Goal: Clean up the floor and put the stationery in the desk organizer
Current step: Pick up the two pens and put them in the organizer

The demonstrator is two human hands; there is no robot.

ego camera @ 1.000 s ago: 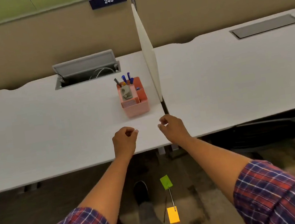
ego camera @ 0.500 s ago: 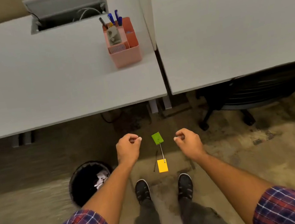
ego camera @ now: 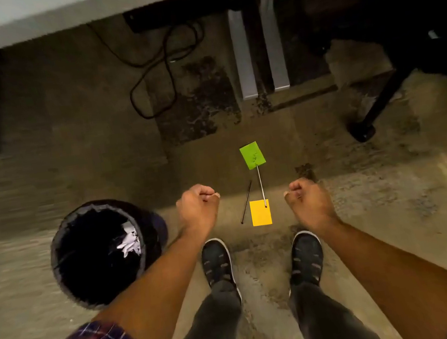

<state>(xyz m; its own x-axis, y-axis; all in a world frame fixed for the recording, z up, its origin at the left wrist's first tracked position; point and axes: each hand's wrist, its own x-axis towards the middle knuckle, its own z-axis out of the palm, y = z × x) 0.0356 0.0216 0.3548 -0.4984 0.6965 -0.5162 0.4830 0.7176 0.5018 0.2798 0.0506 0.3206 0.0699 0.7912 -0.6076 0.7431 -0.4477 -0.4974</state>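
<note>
On the carpet between my hands lie a green sticky note (ego camera: 252,155), a yellow sticky note (ego camera: 260,212), a thin silver stick (ego camera: 261,185) running from one note to the other, and a thin black stick (ego camera: 246,202) to its left. My left hand (ego camera: 197,206) hovers left of them as a loose fist with nothing in it. My right hand (ego camera: 305,199) hovers to their right, also curled and holding nothing. The pink desk organizer is out of view.
A black waste bin (ego camera: 63,246) with crumpled white paper inside stands at my left. My two shoes (ego camera: 217,259) are just below the notes. The desk edge (ego camera: 52,23) runs along the top, with cables (ego camera: 157,72), desk legs (ego camera: 257,49) and a chair base (ego camera: 374,108) beneath.
My view has tilted down from the desk to the floor, so the organizer has left the frame. Both fists have dropped from the desk edge to either side of the notes.
</note>
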